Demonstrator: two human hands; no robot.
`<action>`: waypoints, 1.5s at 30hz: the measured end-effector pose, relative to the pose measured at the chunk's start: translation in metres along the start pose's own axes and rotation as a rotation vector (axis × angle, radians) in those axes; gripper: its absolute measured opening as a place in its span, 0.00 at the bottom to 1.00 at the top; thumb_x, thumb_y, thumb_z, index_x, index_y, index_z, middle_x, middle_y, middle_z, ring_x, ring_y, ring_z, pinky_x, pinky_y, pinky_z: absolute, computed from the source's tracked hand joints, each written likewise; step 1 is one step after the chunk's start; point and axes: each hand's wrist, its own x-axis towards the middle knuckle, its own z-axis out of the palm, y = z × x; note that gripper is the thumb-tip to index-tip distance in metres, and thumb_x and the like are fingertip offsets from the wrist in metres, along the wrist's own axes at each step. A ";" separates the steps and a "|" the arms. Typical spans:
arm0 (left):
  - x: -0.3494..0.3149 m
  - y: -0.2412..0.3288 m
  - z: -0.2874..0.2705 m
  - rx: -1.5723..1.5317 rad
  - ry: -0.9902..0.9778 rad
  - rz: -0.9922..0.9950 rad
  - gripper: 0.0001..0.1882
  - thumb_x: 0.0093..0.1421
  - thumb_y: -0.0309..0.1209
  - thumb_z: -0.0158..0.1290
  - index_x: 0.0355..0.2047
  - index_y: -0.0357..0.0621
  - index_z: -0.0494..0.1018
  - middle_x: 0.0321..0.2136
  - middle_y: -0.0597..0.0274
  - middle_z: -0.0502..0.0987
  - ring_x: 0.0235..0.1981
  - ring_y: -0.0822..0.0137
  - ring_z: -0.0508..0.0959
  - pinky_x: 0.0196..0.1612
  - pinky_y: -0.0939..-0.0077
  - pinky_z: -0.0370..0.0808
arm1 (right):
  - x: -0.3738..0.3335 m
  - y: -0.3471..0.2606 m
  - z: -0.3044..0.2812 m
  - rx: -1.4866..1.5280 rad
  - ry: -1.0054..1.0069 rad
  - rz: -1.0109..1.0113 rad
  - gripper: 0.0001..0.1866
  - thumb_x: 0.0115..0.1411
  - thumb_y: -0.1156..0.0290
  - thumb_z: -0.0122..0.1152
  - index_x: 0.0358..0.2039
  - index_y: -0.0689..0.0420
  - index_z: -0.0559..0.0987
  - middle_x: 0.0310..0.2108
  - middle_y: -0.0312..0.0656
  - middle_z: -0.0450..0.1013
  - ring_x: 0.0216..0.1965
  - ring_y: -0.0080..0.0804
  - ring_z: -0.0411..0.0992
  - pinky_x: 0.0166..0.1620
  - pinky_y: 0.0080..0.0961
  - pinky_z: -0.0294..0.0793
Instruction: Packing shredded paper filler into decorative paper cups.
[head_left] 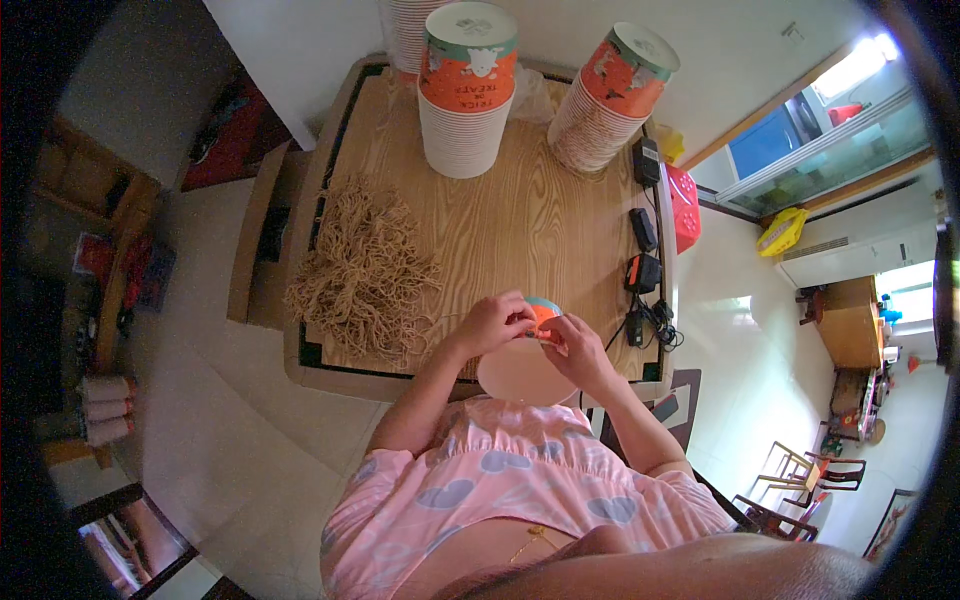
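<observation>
Pink heart-print fabric fills the bottom of the view, and both forearms rise out of it toward the near edge of the wooden table (520, 235). Right there the two hands meet around a single paper cup (520, 368), tipped on its side so its pale open mouth faces the wearer and its orange printed wall points away. The left hand (490, 322) curls over the top of the rim, fingers closed down on it; the right hand (572, 345) pinches the far rim, thumb and fingertips tight together at the orange edge. Whether a strand of twine sits between those fingertips, I cannot tell, as it's too small to see.

That cup looks light and thin-walled, so it would likely dent under a hard squeeze; the rolled rim is the stiffest part and the sensible place to grip, which is where both hands are. Its smooth printed side could slip in a loose hold.

Left of the hands, well apart, lies a loose heap of tan twine pieces (365, 270), which look soft, limp and prone to tangling. At the far end stand two tall stacks of nested paper cups: one upright (466, 90), one leaning (610, 100). Black chargers and cables (645, 275) line the table's right edge, with a red basket (684, 205) just beyond it.
</observation>
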 end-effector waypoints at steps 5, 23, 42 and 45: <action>-0.001 -0.007 -0.002 -0.299 -0.093 -0.093 0.08 0.47 0.28 0.56 0.29 0.41 0.75 0.24 0.58 0.73 0.27 0.67 0.74 0.31 0.76 0.70 | -0.002 0.001 0.006 -0.080 0.083 -0.071 0.11 0.46 0.77 0.57 0.32 0.58 0.69 0.27 0.42 0.67 0.31 0.40 0.67 0.33 0.31 0.69; 0.012 -0.002 -0.004 -0.083 -0.171 0.014 0.07 0.47 0.29 0.54 0.24 0.38 0.73 0.24 0.55 0.73 0.28 0.63 0.74 0.32 0.74 0.70 | 0.005 -0.004 -0.003 -0.120 0.061 -0.152 0.07 0.44 0.77 0.59 0.27 0.58 0.72 0.27 0.43 0.68 0.31 0.42 0.67 0.35 0.32 0.68; 0.011 0.007 -0.011 0.100 -0.195 -0.019 0.07 0.49 0.28 0.53 0.26 0.38 0.72 0.26 0.55 0.71 0.29 0.59 0.73 0.34 0.72 0.70 | 0.008 -0.002 -0.005 -0.129 0.009 -0.118 0.10 0.45 0.76 0.56 0.31 0.56 0.73 0.28 0.44 0.67 0.33 0.45 0.67 0.37 0.35 0.68; 0.012 0.009 -0.009 0.190 -0.149 0.021 0.07 0.50 0.30 0.52 0.26 0.38 0.71 0.27 0.55 0.71 0.29 0.58 0.73 0.33 0.71 0.70 | 0.010 -0.001 -0.007 -0.075 0.004 -0.122 0.10 0.45 0.76 0.56 0.31 0.57 0.73 0.30 0.45 0.68 0.33 0.47 0.67 0.35 0.35 0.68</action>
